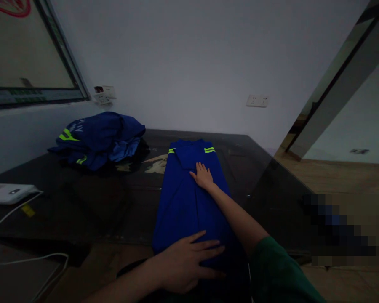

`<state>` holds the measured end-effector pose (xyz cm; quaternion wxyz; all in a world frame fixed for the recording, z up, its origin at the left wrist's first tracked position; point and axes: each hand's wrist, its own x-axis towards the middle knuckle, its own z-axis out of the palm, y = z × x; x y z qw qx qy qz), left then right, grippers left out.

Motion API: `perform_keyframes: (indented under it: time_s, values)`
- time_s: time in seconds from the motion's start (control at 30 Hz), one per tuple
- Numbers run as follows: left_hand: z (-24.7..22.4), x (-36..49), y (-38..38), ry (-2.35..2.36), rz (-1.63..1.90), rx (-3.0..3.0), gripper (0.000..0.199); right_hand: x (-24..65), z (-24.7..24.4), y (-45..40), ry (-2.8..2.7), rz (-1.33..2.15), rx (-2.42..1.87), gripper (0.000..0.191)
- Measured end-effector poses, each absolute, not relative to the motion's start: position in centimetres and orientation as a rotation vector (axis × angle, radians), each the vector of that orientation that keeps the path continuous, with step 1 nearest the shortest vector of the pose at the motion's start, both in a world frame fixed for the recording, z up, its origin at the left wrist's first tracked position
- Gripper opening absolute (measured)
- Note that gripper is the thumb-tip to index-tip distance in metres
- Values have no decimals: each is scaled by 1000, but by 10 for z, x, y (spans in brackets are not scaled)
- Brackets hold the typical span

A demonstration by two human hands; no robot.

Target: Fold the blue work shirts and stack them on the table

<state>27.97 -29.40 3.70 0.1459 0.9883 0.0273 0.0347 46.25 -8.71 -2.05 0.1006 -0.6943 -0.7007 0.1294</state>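
Note:
A blue garment (180, 202) with yellow-green stripes near its collar end lies lengthwise on the dark table, folded into a long narrow shape. Its near end hangs toward me over the table's front edge. My right hand (203, 176) rests flat on the upper part, fingers spread, just below a folded-over flap of cloth. Close to me, my left hand (189, 263) lies over the lower part with its fingers stretched out. Neither hand grips the cloth. The lowest end of the garment is lost in shadow.
A crumpled heap of blue clothing (104, 136) sits at the table's back left. On the left edge is a white device (11, 193) with a white cable. The dark glossy table (265, 198) stands against a wall with sockets (257, 101). A blurred patch covers the lower right.

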Motion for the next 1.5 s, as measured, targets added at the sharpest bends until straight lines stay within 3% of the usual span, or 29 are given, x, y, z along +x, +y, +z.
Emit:
perform_keyframes:
  time_s: [0.27, 0.47, 0.67, 0.8, 0.93, 1.13, 1.37, 1.5]
  values:
    - [29, 280, -292, 73, 146, 2821, 48, 461, -20, -79, -2116, 444, -2145, 77]
    - [56, 267, -307, 51, 100, 2392, 52, 463, -4, -86, -2024, 473, -1932, 68]
    - [52, 203, -322, 795, 602, 2014, 33, 513, 56, -179, -1765, 766, -1410, 44]
    - [14, 168, -330, 1279, 554, 1703, 31, 566, 79, -300, -1697, 1182, -1478, 38]
    - [-24, 182, -346, 1415, 579, 1497, 39, 596, 46, -394, -1523, 1541, -1710, 50]
    - [-47, 236, -366, 1498, 652, 1144, 55, 572, -33, -414, -1171, 1151, -1798, 63]
    - [-8, 212, -368, 1424, 574, 1082, 59, 533, -32, -404, -808, 1359, -1566, 47]
    - [-18, 208, -367, 1339, 496, 1152, 61, 528, -31, -411, -753, 1334, -1595, 46]
